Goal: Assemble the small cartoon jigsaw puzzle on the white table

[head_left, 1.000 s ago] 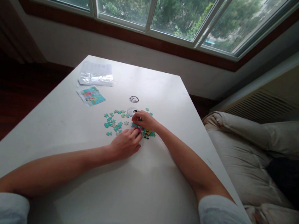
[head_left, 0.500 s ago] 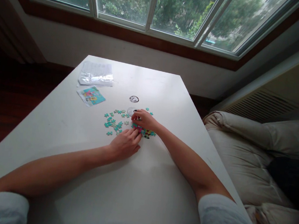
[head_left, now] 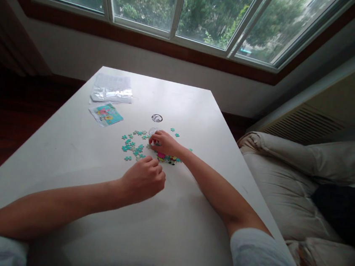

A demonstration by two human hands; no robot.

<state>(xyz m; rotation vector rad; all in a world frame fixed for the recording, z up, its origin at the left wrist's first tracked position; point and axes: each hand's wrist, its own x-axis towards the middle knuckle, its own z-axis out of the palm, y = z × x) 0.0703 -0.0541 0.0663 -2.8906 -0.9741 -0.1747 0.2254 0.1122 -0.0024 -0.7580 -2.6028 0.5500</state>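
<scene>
Small green puzzle pieces [head_left: 128,145] lie scattered on the white table [head_left: 168,225]. A joined, colourful section of the puzzle [head_left: 169,159], with pink and yellow in it, lies partly hidden under my right hand. My right hand [head_left: 165,143] reaches over the pieces with its fingers bent down and drawn together; what is at the fingertips is too small to make out. Closer to me, my left hand [head_left: 144,178] is curled like a fist just above the table, in front of the loose pieces. Its fingertips are turned under, so anything in them is hidden.
Beyond my right hand lie two round discs, a dark-rimmed one [head_left: 157,118] and a pale one [head_left: 152,131]. A picture card [head_left: 106,114] and a clear plastic packet with papers [head_left: 112,88] lie at the back left. A padded beige seat [head_left: 270,185] stands right of the table.
My left hand has lifted off the puzzle and drawn back toward me, its fingers curling in. My right hand has shifted slightly left, and more of the joined section shows.
</scene>
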